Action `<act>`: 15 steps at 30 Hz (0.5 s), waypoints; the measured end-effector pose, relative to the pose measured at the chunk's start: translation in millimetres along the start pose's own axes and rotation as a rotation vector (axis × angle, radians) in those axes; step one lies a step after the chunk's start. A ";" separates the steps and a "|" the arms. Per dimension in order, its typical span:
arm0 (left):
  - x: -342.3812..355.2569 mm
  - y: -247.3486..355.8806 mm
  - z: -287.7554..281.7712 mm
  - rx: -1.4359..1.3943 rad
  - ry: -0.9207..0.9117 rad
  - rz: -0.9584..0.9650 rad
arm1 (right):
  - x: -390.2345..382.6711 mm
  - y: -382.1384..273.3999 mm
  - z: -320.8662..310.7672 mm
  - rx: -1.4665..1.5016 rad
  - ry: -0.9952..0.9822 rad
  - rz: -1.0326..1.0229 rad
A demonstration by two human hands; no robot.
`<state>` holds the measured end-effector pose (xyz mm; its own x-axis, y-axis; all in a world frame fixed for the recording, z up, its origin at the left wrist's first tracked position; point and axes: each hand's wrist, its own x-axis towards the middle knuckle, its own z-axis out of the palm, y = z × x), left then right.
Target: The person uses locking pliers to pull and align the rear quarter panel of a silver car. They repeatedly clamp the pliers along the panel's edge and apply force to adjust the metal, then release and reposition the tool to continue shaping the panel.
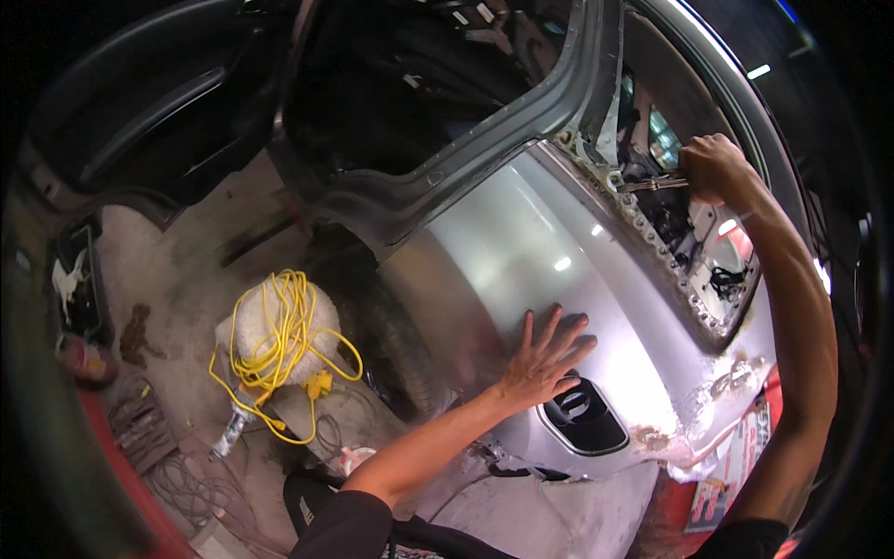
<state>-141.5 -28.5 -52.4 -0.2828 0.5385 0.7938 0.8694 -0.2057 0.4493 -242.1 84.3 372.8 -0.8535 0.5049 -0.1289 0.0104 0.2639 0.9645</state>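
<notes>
My left hand (543,361) lies flat with spread fingers on the silver rear quarter panel (521,247) of a car, just above the dark fuel filler recess (585,417). Up at the window opening, my right hand (712,170) is closed around metal pliers (655,184). Their jaws reach the rough inner flange (643,224) along the opening's edge; whether they bite on it I cannot tell. Most of the handles are hidden in my fist. Bare, worn metal patches (731,384) show at the panel's rear corner.
A coiled yellow extension cord (284,331) lies on a round pale seat at the left, beside a silver hand tool (233,427). An open car door (158,102) stands at the upper left. Grey cables (191,489) trail over the dusty floor.
</notes>
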 end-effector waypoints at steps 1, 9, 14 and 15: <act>-0.3 -4.6 -2.9 0.015 -0.015 0.017 | 6.6 2.6 -0.3 -0.005 -0.047 -0.009; 6.8 -23.8 -37.5 -0.081 -0.160 0.056 | 11.3 1.5 -8.7 -0.072 -0.091 -0.049; 13.9 -31.0 -63.4 -0.063 -0.156 0.041 | 12.0 -7.3 -31.7 -0.026 -0.145 0.001; 21.1 -24.9 -71.5 -0.074 -0.098 0.043 | 7.7 -6.3 -27.2 0.004 -0.146 0.018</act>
<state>-198.0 -70.4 -17.6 -0.2013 0.6046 0.7707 0.8467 -0.2881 0.4472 -262.8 64.2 372.0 -0.7685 0.6234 -0.1441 0.0271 0.2568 0.9661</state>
